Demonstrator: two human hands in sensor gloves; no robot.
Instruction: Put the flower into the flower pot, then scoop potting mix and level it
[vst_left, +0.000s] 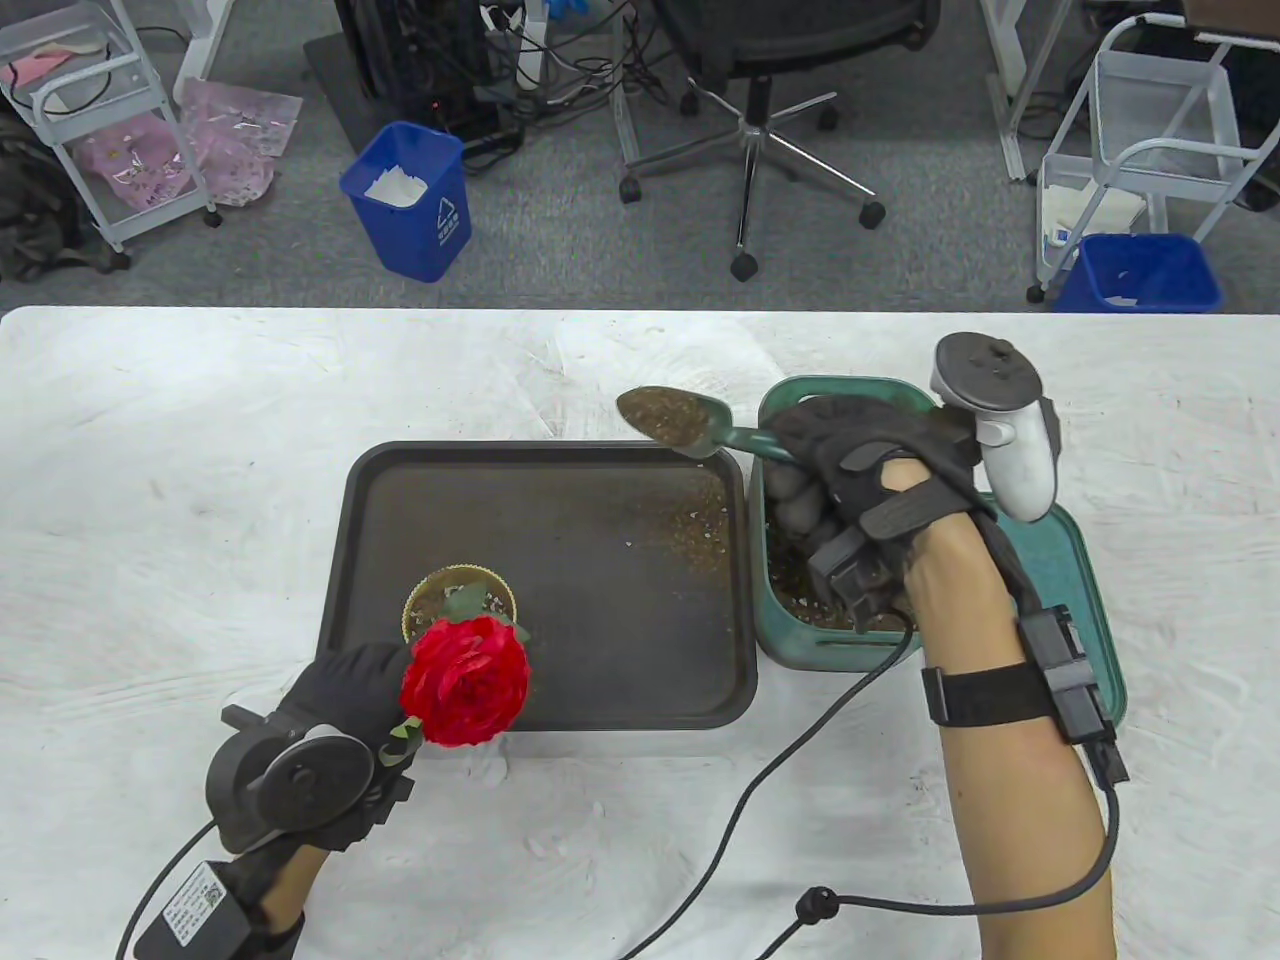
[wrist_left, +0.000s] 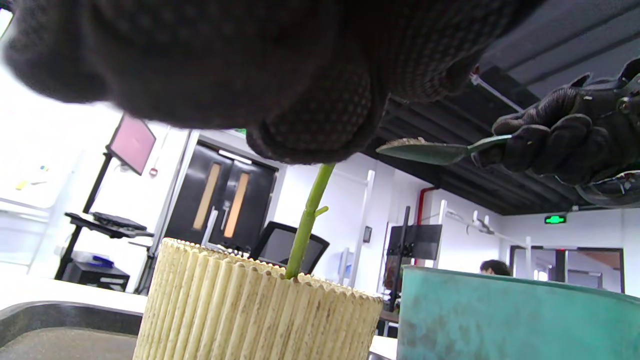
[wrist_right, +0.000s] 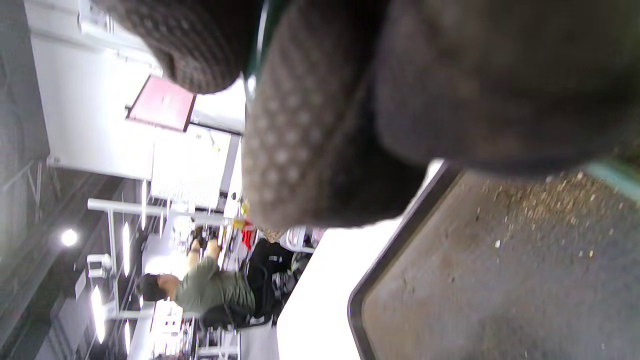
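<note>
A: Starting nearest us, at about seven o'clock on the surface (vst_left: 150, 480), our left hand (vst_left: 330, 715) is holding the flower (vst_left: 466, 680). The left wrist view shows the gloved fingers (wrist_left: 310, 115) curling round the green stem just above the flower pot (vst_left: 460, 600), so we are pinching it upright.

B: And the stem is already running down inside the pot's ribbed rim. The pot is standing at seven o'clock in the dark tray (vst_left: 560, 560), with some mix showing in it. So we are judging the first step done and the scooping step under way.

A: Agreed. Farther off, at about two o'clock, our right hand (vst_left: 860, 480) is gripping the trowel (vst_left: 690, 425), fingers wrapping tight round the handle. The blade is hanging loaded with potting mix over the tray's two o'clock corner, just beside the green tub (vst_left: 1080, 560).

B: The tub is sitting against the tray's three o'clock edge, and scattered mix is lying on the tray floor near it.

A: So the next move, as we are reading it, is carrying the loaded blade toward eight o'clock, across the tray to the pot, keeping it level so nothing spills.

B: Then we are tipping it in beside the stem, on the side away from the bloom, while the left hand is steadying the flower. Levelling is coming only after enough mix is in.
</note>
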